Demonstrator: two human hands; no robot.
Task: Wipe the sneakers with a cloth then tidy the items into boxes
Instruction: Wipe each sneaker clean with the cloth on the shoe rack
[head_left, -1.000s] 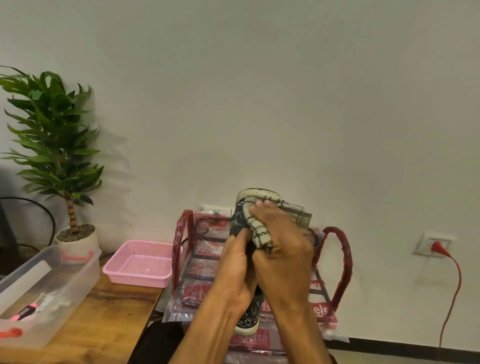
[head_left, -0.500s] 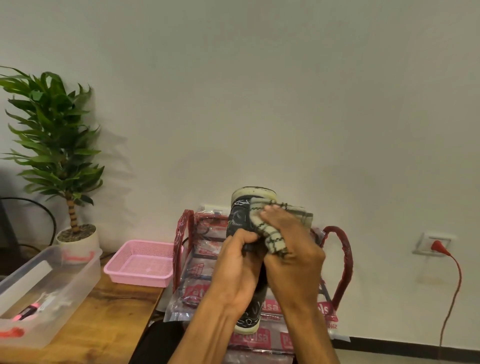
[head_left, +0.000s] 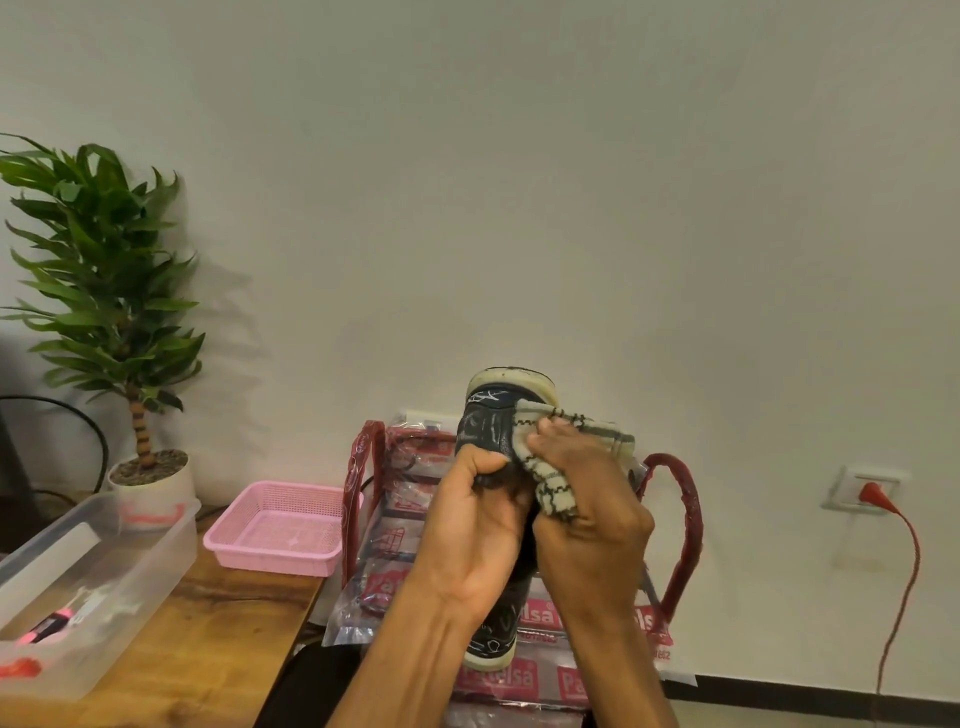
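A dark sneaker (head_left: 488, 426) with a cream sole stands on end in front of the person, one end up near the wall and the other down by the wrists. The left hand (head_left: 478, 519) grips it around the middle, fingers curled onto the upper. The right hand (head_left: 589, 525) is closed around a bunched cream cloth (head_left: 553, 491) with thin dark check lines and presses it to the sneaker's right side, just below the upper end; a fold of cloth sticks out to the right above the knuckles. On the wooden table (head_left: 208, 649) to the left sits a clear plastic box (head_left: 130, 561) holding a pink-and-black item (head_left: 49, 621) and a small red item (head_left: 18, 667), both too blurred to name. Beyond it is a pink basket (head_left: 270, 561), and a potted plant (head_left: 104, 270) stands by the wall. Behind the hands is a red-framed rack (head_left: 680, 525) wrapped in printed plastic. A red plug (head_left: 872, 491) sits in the wall socket.
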